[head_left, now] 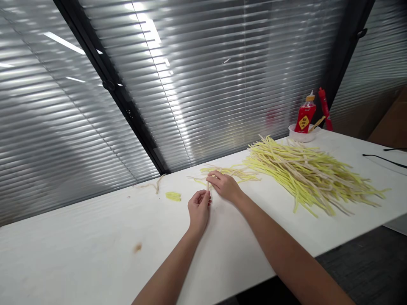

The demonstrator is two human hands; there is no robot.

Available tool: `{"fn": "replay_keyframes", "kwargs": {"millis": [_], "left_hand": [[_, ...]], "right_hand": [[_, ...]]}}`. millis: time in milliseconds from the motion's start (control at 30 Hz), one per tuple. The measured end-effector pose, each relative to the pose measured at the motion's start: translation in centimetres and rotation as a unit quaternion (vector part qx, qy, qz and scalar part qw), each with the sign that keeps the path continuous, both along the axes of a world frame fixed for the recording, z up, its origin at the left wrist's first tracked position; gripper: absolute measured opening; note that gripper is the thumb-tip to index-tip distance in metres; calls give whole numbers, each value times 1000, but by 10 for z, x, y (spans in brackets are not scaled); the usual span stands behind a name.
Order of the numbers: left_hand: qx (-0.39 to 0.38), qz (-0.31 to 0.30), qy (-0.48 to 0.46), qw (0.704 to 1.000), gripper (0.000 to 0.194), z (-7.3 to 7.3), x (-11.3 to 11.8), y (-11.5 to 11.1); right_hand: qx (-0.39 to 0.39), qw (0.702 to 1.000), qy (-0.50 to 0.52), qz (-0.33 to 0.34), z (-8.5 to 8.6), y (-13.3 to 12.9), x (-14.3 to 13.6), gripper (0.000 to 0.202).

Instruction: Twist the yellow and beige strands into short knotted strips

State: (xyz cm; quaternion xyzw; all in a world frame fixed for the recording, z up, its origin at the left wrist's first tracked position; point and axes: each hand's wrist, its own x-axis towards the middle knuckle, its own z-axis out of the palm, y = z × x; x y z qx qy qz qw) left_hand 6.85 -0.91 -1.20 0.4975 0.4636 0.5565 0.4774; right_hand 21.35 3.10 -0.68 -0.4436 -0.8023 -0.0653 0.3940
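Note:
A short pale pipe cleaner (207, 185) stands upright between my two hands above the table. My left hand (199, 208) is closed, pinching its lower end between thumb and fingers. From the right, my right hand (224, 187) pinches the upper end with its fingertips. Just behind my hands lie several loose yellow and beige pipe cleaners (246, 174). To the left of them is a small yellow bundle of short fuzzy pieces (173, 196). Farther left, a bent beige pipe cleaner (158, 184) rests near the table's back edge.
A large heap of yellow and beige pipe cleaners (305, 171) covers the right of the white table (95, 258). Behind it, a white bowl (300, 135) holds a red bottle (306, 116). Black cords (386, 159) reach the right side. Glass with blinds (206, 84) borders the back.

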Motion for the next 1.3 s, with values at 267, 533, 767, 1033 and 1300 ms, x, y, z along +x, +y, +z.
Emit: {"fn": "replay_keyframes", "kwargs": {"millis": [267, 533, 767, 1033, 1300], "left_hand": [[3, -8, 0, 1000, 27, 2, 1, -1], [19, 19, -35, 999, 28, 1, -1, 2], [24, -5, -51, 998, 29, -2, 0, 3], [-6, -47, -66, 997, 28, 0, 1, 4], [19, -86, -79, 993, 25, 0, 0, 2]], "right_hand": [[-13, 1000, 25, 12, 4, -4, -2, 28], [-118, 943, 309, 29, 4, 2, -6, 43], [-291, 844, 408, 192, 2, 3, -18, 22], [-316, 808, 442, 229, 7, 2, -13, 22], [-363, 727, 525, 253, 10, 0, -13, 26]]}}
